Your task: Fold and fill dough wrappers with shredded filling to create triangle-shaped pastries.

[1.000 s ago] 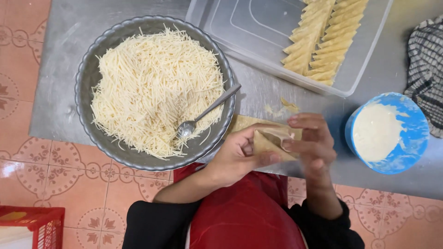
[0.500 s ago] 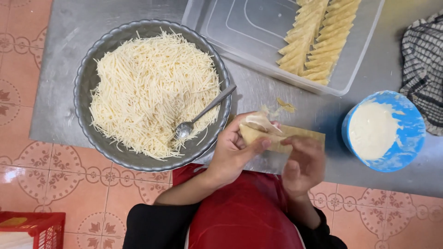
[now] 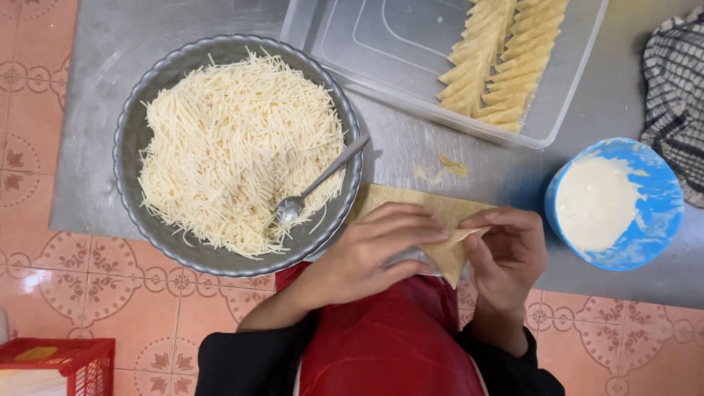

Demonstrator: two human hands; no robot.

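While both hands worked at the near edge of the metal table (image 3: 147, 44), they held one thin pastry sheet (image 3: 440, 220) between them. The left hand (image 3: 374, 253) lay over the sheet with its fingers stretched toward the right, pressing the sheet down and pinching its folded part. The right hand (image 3: 510, 253) was curled, and its fingertips gripped the pointed corner of the sheet, just where the left fingers ended. So the two hands were touching the same fold, and both were grasping the pastry. The sheet was pale yellow; one part of it rested flat on the table, and the folded corner hung a little over the table edge, above the red apron (image 3: 389, 345).

To the left of the hands, a round grey metal bowl (image 3: 132, 139) stood on the table, full of shredded white cheese (image 3: 227, 147). A metal spoon (image 3: 315, 183) leaned in this bowl, with its scoop in the cheese and its handle resting on the rim, near the pastry sheet. To the right of the hands stood a small blue bowl (image 3: 660, 198) with a white paste (image 3: 594, 202) inside. At the far side of the table was a clear plastic tray (image 3: 345, 37), and in its right part lay two rows of folded pastry pieces (image 3: 499, 59), touching each other. A checked cloth (image 3: 675, 95) lay at the right edge. Small crumbs (image 3: 444, 167) were on the table between the tray and the sheet. On the tiled floor (image 3: 110, 293), at the lower left, a red crate (image 3: 59, 363) was partly seen
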